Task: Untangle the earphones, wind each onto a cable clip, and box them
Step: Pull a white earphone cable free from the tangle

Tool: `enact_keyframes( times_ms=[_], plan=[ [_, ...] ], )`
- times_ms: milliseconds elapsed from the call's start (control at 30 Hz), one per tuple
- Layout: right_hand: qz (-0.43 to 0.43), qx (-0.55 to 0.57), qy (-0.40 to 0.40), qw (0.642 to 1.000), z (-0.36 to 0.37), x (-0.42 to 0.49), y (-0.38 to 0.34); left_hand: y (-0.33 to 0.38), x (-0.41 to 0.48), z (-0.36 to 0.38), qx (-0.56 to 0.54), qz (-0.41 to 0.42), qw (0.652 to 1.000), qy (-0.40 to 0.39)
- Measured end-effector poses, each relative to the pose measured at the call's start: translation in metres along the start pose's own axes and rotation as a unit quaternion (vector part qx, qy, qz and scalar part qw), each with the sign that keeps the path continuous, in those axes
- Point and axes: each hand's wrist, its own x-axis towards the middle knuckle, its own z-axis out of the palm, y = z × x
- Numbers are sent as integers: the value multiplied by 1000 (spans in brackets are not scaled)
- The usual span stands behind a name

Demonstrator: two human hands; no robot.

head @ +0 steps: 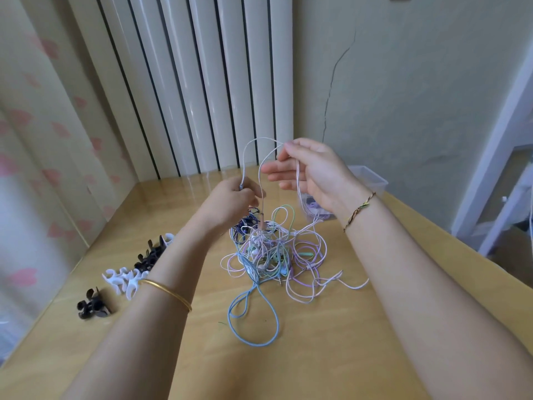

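A tangle of earphone cables [274, 255] in blue, pink, purple, green and white lies on the wooden table [317, 356]. My left hand [233, 197] pinches one end of a pale cable [253, 145] above the pile. That cable arches up and over to my right hand [311, 171], which is raised with the cable draped over its relaxed, mostly straight fingers. Black and white cable clips [135, 269] lie in a row to the left, with one black clip [92, 306] apart near the table's edge. A clear plastic box [372, 180] stands behind my right wrist, partly hidden.
A white radiator [202, 82] and a cracked wall [403, 96] stand behind the table. A curtain with pink shapes [34, 168] hangs along the left edge. The table's right edge drops off beside a white frame [496, 168].
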Motion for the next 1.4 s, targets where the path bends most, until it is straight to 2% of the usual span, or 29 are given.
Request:
enact_keyframes(
  times_ms=[67, 133, 300, 533, 733, 867, 1067, 1133, 1200, 1267, 1300, 1400],
  plan=[
    [18, 39, -5, 999, 1, 1, 3, -1, -5, -2, -31, -12, 996, -86],
    [27, 70, -1, 997, 1, 1, 5, -6, -7, -1, -14, -4, 993, -120],
    [31, 72, 39, 996, -2, 1, 9, -18, -2, 3, 6, -8, 996, -86],
    [42, 61, 59, 996, -5, -2, 19, -16, -6, 7, -107, -63, 990, -70],
    [43, 47, 72, 995, -8, -7, 25, -17, -5, 9, -20, -8, 999, -38],
    [51, 42, 71, 995, -16, -15, 31, -18, -2, 9, 109, 33, 993, -12],
    [20, 24, 109, 994, -48, -37, 22, 9, -9, 12, 118, 70, 990, 13],
    [10, -14, 119, 993, -60, -44, 19, 21, -11, 13, 96, 85, 992, 16],
    [3, -76, 136, 988, -70, -51, 16, 32, -13, 16, 53, 103, 993, -19],
    [-4, -189, 186, 964, -83, -59, 16, 40, -19, 25, 48, 112, 989, -89],
    [-6, -271, 221, 937, -90, -62, 17, 42, -22, 32, 61, 111, 983, -133],
    [43, -499, 313, 807, -106, -76, 21, 40, -32, 54, 125, 92, 944, -290]
  ],
)
